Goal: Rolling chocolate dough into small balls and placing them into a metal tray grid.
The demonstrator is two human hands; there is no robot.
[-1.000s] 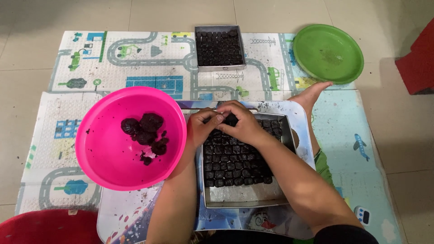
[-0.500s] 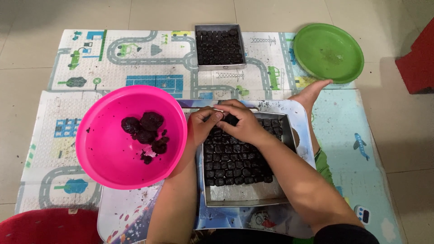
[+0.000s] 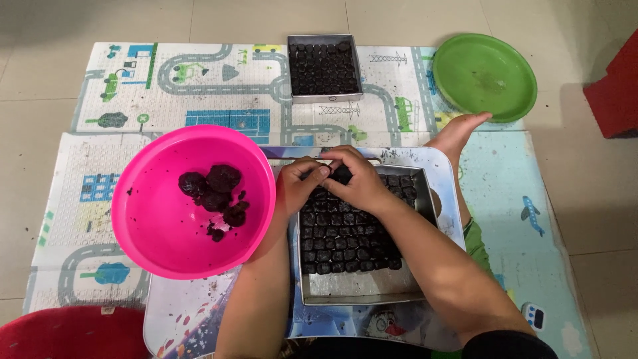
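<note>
A square metal tray (image 3: 362, 286) lies on a small lap table in front of me, packed with rows of dark round pieces (image 3: 345, 236); its near strip is bare. My left hand (image 3: 299, 183) and my right hand (image 3: 355, 179) meet over the tray's far left corner, fingers pinched together on a dark lump there. Just left of my left arm sits a pink bowl (image 3: 166, 233) with several dark sticky lumps (image 3: 216, 193) in it.
A second metal tray (image 3: 324, 65) full of dark pieces lies at the far side of the play mat. A green plate (image 3: 485, 76) stands at the far right, with a bare foot (image 3: 458, 133) below it. A red tub (image 3: 66, 332) sits near left.
</note>
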